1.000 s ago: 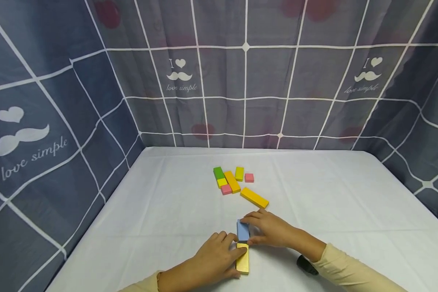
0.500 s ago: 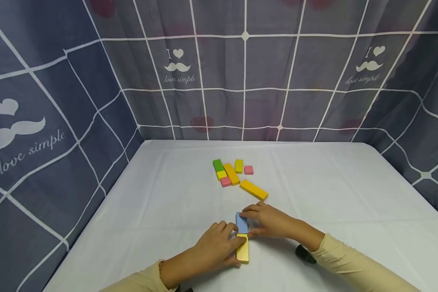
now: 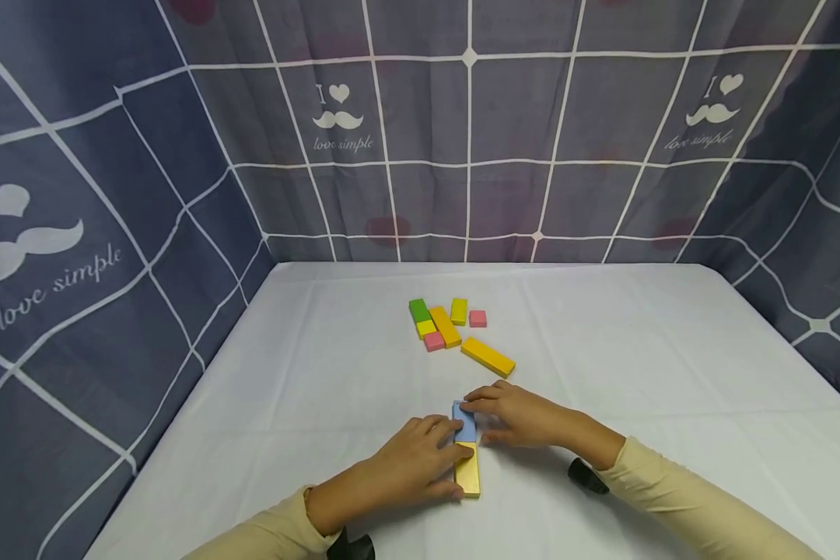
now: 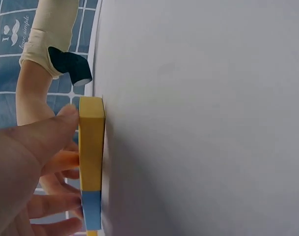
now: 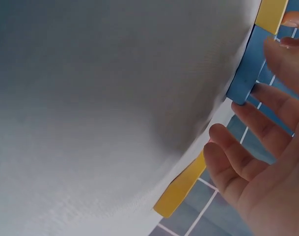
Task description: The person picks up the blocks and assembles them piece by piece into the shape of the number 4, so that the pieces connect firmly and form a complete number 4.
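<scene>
A yellow block (image 3: 467,476) and a light blue block (image 3: 465,424) lie end to end on the white table, the blue one farther off. My left hand (image 3: 414,459) rests on this pair, its index fingertip on the yellow block and another fingertip on the blue one. In the left wrist view its thumb lies along the near end of the yellow block (image 4: 92,147), fingers fairly straight. My right hand (image 3: 521,416) touches the far end of the blue block (image 5: 248,66) with its fingertips. In the head view its thumb stands a little off the block's right side.
Beyond the hands lies an orange-yellow block (image 3: 488,357). Farther back are another orange block (image 3: 446,327), a green block (image 3: 418,310), yellow blocks (image 3: 459,311) and pink blocks (image 3: 477,319). A grid-patterned curtain (image 3: 420,132) hangs around the table (image 3: 287,350).
The gap between the blue and yellow blocks has closed. My left fingers have reached over onto the blue block, and my right thumb has moved off its side. The head view has tilted slightly.
</scene>
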{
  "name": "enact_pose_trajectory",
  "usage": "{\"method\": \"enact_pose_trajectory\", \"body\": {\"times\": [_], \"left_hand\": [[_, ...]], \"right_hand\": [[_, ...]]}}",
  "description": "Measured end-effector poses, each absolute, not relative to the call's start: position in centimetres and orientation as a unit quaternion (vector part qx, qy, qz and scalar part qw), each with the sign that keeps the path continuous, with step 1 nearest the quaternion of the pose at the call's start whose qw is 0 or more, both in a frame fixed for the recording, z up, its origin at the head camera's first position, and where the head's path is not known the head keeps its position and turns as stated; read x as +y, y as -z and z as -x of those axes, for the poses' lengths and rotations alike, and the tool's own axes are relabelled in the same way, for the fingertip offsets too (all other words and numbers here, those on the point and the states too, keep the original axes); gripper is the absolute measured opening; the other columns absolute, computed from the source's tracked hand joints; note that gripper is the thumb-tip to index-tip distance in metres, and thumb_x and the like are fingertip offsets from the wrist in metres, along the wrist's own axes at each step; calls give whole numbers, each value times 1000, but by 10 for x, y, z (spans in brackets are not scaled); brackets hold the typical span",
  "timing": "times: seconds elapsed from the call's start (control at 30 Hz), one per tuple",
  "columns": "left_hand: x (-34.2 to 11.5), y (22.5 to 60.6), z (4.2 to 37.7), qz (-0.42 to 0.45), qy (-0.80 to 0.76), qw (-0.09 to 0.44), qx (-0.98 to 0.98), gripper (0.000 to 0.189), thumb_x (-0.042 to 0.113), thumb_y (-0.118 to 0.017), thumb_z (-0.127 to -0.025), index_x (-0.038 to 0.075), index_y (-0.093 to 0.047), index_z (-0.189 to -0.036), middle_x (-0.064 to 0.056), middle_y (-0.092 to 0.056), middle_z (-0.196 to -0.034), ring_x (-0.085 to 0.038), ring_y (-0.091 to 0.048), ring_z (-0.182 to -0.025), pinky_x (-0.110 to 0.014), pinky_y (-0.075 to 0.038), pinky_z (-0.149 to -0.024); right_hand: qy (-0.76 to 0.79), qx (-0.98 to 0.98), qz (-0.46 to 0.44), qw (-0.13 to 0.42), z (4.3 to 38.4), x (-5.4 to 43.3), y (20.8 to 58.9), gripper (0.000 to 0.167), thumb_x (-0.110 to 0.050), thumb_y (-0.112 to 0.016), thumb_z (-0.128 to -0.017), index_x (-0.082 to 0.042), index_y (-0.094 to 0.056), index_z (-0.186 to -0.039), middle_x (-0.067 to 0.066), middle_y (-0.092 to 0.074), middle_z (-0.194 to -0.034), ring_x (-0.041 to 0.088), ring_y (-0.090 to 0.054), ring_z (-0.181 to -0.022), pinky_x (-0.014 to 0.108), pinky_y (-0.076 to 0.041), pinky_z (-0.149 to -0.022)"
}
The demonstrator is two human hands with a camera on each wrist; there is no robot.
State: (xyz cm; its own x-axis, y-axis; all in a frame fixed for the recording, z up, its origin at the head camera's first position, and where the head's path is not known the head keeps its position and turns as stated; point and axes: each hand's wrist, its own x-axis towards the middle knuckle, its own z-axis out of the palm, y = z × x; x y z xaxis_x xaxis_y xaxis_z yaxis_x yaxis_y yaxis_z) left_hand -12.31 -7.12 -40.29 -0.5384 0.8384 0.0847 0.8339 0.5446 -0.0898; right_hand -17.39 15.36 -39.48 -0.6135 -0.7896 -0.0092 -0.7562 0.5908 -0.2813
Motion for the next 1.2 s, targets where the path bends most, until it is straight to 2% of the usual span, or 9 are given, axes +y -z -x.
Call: {"method": "enact_pose_trajectory", "body": {"times": [0.2,0.33,0.53,0.7,0.83,0.97,1.2], "left_hand": [[-71,403,122,489,-2,41,-871,46,53,-47,-88,22,-56,-120,-7,-47,-133,-19,-47,-122,-33,-43,-93],[-70,402,122,494,-4,31,-869,46,52,-48,-88,21,-56,-120,-8,-48,-133,-18,-48,-120,-32,-42,-97],[-71,403,122,500,-13,44,-865,45,52,-49,-88,20,-55,-119,-8,-48,-131,-18,-51,-117,-34,-42,-98],[-68,403,121,497,-19,42,-867,44,52,-48,-88,20,-54,-119,-7,-47,-131,-17,-49,-119,-34,-40,-100],[-68,403,120,489,-26,32,-871,45,52,-48,-87,21,-54,-119,-7,-47,-131,-17,-48,-120,-33,-39,-102],[-69,404,118,485,-24,26,-874,45,52,-49,-87,20,-53,-119,-7,-47,-131,-17,-48,-120,-32,-39,-102],[-69,402,120,488,-18,24,-872,45,52,-46,-88,20,-52,-119,-8,-46,-131,-18,-48,-120,-32,-39,-101]], "right_hand": [[126,884,446,70,175,154,395,43,-16,-64,-85,-8,-55,-126,5,-56,-127,22,-51,-110,37,-43,-94],[119,885,445,69,177,153,394,41,-16,-63,-85,-10,-56,-125,3,-57,-125,22,-52,-109,37,-44,-94],[106,887,441,81,184,151,392,40,-19,-64,-85,-15,-58,-124,-1,-60,-122,20,-53,-109,35,-44,-92],[129,883,439,102,192,151,385,37,-19,-64,-85,-12,-60,-120,-2,-62,-119,19,-54,-110,36,-44,-93],[158,888,414,123,203,148,376,34,-20,-59,-88,-9,-59,-121,0,-61,-120,21,-53,-114,41,-42,-97],[179,894,396,112,220,143,369,35,-19,-58,-89,-7,-58,-122,5,-61,-121,25,-52,-116,45,-40,-98],[187,924,329,52,260,147,368,43,-17,-60,-88,-4,-51,-128,16,-52,-130,34,-46,-121,49,-36,-101]]}}
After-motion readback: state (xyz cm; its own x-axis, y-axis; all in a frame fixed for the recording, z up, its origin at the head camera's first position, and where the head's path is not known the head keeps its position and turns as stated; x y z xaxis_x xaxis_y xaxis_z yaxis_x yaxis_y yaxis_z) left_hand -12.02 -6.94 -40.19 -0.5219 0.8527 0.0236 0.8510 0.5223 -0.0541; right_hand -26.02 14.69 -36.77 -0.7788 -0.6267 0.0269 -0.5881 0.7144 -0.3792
